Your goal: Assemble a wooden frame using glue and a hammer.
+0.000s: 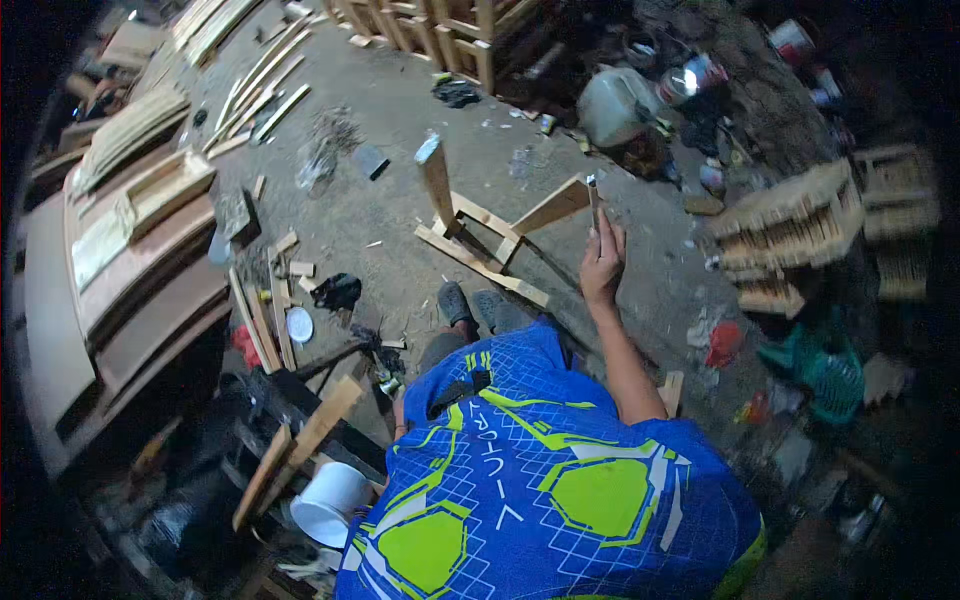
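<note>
My right hand (602,262) is raised ahead of me to the right, its fingers closed around a thin stick-like tool (594,205) with a pale tip; the exact kind is too small to make out. Just beyond that tip is a sloping plank of an assembled wooden frame (480,265), which rests on the floor with a post standing up on its left. My left hand is mostly hidden by my blue shirt; only a bit of skin shows at my left side. A tilted white bucket (333,500) is close by there, and whether my hand grips it is unclear.
Stacked curved wooden panels (140,235) fill the left side. Loose wood strips (265,95) lie at the far left. A pale jerrycan (617,105) stands far right, with slatted wooden pieces (790,220) and a green basket (830,375) nearer. Scraps and a white lid (300,324) litter the floor.
</note>
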Action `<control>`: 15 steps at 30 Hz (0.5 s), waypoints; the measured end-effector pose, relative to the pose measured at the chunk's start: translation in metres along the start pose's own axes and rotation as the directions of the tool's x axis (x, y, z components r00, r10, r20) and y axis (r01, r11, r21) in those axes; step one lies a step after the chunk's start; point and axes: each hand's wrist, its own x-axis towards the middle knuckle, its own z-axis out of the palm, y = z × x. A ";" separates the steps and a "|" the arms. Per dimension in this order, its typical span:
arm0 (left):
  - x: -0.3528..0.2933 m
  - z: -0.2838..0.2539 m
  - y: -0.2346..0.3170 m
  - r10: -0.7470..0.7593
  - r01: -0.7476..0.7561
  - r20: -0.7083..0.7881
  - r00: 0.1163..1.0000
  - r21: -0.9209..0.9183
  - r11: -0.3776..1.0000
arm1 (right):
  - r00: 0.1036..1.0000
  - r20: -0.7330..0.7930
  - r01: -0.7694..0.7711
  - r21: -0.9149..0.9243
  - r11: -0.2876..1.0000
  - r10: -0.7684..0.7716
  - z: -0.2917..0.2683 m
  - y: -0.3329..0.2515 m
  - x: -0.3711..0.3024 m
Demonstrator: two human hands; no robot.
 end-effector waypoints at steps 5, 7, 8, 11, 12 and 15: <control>0.060 -0.068 0.012 -0.005 -0.008 0.130 0.992 0.098 0.995 | 0.992 -0.084 -0.101 -0.055 0.993 0.096 0.009 0.025 -0.021; 0.073 -0.093 0.037 -0.118 0.149 0.120 0.986 -0.297 0.943 | 0.978 -0.065 -0.205 -0.085 0.975 0.200 0.016 0.030 -0.022; 0.079 -0.102 0.050 -0.299 0.359 0.208 0.931 -0.662 0.658 | 0.983 -0.118 -0.146 -0.070 0.987 0.138 0.018 0.032 -0.022; 0.083 -0.122 0.084 -0.325 0.408 0.297 0.898 -0.840 0.357 | 0.979 -0.190 -0.089 -0.079 0.993 0.073 0.024 0.032 -0.019; 0.083 -0.122 0.091 -0.278 0.367 0.266 0.923 -0.827 0.426 | 0.985 -0.151 -0.097 -0.085 0.992 0.084 0.025 0.031 -0.020; 0.079 -0.112 0.093 -0.243 0.347 0.260 0.934 -0.822 0.453 | 0.993 -0.032 -0.117 -0.092 0.989 0.115 0.022 0.027 -0.019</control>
